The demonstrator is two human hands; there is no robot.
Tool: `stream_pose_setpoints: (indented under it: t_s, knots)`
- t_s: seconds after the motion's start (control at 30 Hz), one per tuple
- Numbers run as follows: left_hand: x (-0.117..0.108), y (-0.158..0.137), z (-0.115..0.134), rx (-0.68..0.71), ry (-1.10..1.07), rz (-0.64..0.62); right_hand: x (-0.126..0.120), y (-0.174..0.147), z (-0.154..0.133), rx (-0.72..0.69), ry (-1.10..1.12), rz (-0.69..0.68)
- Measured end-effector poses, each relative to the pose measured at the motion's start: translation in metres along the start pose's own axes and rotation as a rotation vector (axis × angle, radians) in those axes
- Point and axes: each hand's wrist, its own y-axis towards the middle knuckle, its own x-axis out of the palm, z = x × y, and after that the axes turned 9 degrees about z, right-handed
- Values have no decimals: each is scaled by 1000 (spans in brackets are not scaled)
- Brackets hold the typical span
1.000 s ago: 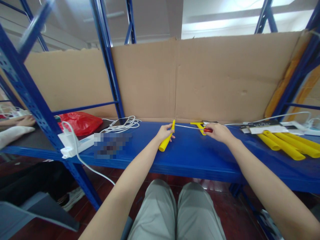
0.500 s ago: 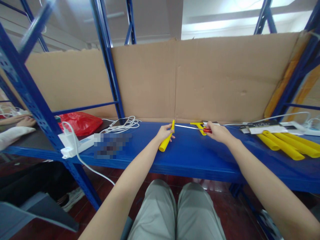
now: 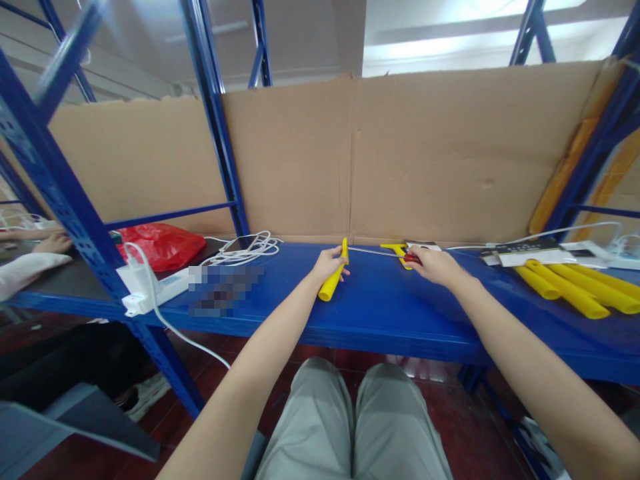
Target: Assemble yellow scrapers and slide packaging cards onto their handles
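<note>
Since I last looked: the right hand (image 3: 436, 263) has drawn a little back and up along the blue metal shelf (image 3: 380, 307), and the thin metal rod (image 3: 375, 251) it steers lies slightly higher than a second ago. The left hand (image 3: 327, 265) has barely shifted.
Meaning for the work: I judge this a small correction of the rod's line at the tube's far end, not a new step. Rod and tube are still being brought together.
Left grip: fingers wrapped round the upper part of the yellow tapered plastic tube (image 3: 331, 285), pressed closed on it. The wide end points toward me and lies on or just over the shelf.
Right grip: fingers pinched on the red handle (image 3: 411, 257) at the rod's near end. Only a tip of red shows past the fingers.
Where the rod runs: from the red handle leftward to the narrow far tip of the tube. I cannot tell from my feed whether it has entered.
Close by: a yellow T-shaped plastic piece (image 3: 397, 249) lies just behind the right hand's fingers.
Further off: a bundle of long yellow tubes (image 3: 575, 288) lies to the right, well apart, and a white power strip (image 3: 150, 291) sits to the left.
</note>
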Motion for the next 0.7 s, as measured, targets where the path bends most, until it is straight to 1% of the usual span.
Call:
stream_pose_setpoints:
  t_s: [0.13, 0.27, 0.37, 0.53, 0.63, 0.7]
  knots:
    - [1, -1, 1, 15, 10, 3, -4, -1, -4, 47, -51, 2]
    - [0, 0, 1, 5, 14, 6, -8, -1, -6, 18, -40, 49]
    - [0, 1, 0, 3, 13, 13, -8, -2, -6, -6, -9, 56]
    - [0, 0, 1, 6, 12, 40, -6, -1, -8, -8, 7, 29]
    - [1, -3, 3, 6, 15, 47, -4, 0, -10, 32, -20, -16]
    - [1, -4, 4, 11, 17, 42, -3, 0, -9, 46, -29, -18]
